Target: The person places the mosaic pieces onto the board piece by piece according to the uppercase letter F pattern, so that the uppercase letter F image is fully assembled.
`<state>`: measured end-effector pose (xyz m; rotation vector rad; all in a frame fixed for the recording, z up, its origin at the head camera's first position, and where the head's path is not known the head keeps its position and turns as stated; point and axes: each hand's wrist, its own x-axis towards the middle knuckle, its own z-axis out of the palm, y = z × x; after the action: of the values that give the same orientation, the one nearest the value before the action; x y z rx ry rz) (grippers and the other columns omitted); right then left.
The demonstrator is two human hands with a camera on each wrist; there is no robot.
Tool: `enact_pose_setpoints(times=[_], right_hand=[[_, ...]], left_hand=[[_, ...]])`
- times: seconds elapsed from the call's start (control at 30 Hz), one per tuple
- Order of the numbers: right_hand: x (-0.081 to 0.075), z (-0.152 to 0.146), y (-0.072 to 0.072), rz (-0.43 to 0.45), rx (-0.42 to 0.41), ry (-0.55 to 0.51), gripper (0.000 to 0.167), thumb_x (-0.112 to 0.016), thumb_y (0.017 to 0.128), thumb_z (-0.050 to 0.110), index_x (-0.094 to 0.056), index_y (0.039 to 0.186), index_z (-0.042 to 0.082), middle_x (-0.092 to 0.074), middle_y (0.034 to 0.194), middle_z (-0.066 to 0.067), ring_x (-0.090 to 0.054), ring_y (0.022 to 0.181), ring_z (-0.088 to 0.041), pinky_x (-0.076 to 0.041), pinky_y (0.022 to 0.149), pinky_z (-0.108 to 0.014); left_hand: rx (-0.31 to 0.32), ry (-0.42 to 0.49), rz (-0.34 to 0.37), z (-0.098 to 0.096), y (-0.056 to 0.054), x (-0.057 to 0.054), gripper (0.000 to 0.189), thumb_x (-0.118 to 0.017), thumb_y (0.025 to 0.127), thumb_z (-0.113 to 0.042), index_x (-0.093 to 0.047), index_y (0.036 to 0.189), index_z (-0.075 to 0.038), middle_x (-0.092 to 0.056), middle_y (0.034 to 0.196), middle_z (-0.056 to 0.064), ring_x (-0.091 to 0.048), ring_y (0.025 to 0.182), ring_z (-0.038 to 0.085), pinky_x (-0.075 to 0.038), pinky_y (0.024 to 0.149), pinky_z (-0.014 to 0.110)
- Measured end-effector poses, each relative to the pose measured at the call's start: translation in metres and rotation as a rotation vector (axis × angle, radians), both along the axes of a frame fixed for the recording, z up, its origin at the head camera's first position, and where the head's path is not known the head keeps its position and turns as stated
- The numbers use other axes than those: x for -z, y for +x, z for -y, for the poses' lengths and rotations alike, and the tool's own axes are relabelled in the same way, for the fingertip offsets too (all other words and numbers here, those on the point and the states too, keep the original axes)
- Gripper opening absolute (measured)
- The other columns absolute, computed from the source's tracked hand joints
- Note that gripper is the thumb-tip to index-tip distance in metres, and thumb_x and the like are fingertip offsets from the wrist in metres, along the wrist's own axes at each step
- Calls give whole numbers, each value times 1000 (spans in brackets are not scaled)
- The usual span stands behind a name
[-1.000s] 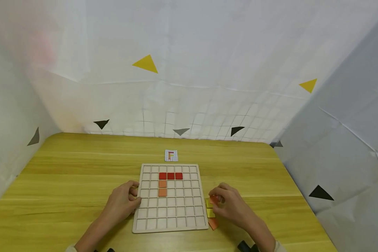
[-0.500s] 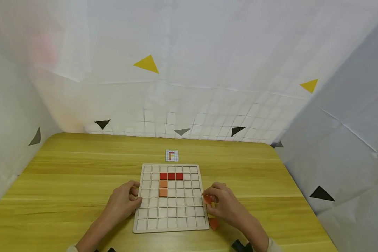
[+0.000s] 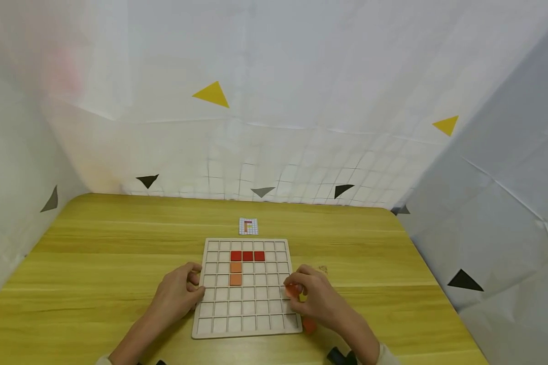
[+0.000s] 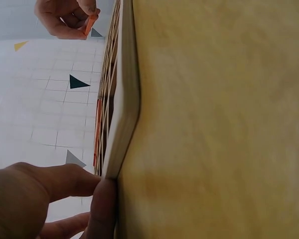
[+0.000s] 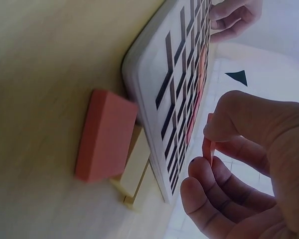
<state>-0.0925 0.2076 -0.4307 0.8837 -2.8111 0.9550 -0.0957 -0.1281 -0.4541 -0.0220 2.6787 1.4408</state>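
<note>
A pale wooden grid board (image 3: 248,307) lies on the table, with three red tiles (image 3: 247,256) in a row and two orange tiles (image 3: 235,279) below the leftmost one. My left hand (image 3: 177,290) holds the board's left edge; the left wrist view shows a thumb and finger (image 4: 74,180) against it. Between the thumb and fingers of my right hand (image 3: 317,296), an orange tile (image 5: 208,147) is pinched above the board's right edge. Beside that edge lie a loose orange tile (image 5: 107,137) and yellow tiles (image 5: 134,164), mostly hidden by my hand in the head view.
A small printed card (image 3: 248,226) with a coloured grid pattern lies behind the board. Wood-grain tabletop (image 3: 361,243) surrounds it. White sheeting (image 3: 301,101) with black, grey and yellow triangles walls in the back and sides.
My right hand has carried the pinched orange tile leftward, from beside the board to over its right edge. The left hand stays in place at the left edge.
</note>
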Motion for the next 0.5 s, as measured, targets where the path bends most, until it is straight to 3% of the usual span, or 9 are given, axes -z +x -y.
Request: enact_pose_setpoints(times=[0.5], right_hand=[[3,23,-5,-20,-69,-20,26,-78,73,1,-73,97,7,-55,84,3,-53,72,-16,-46,61,-20]], left_hand=[[5,5,4,0,0,0,44,-74,79,1,-62,121,4,-59,87,5,-61,70,13,-52,50,28]])
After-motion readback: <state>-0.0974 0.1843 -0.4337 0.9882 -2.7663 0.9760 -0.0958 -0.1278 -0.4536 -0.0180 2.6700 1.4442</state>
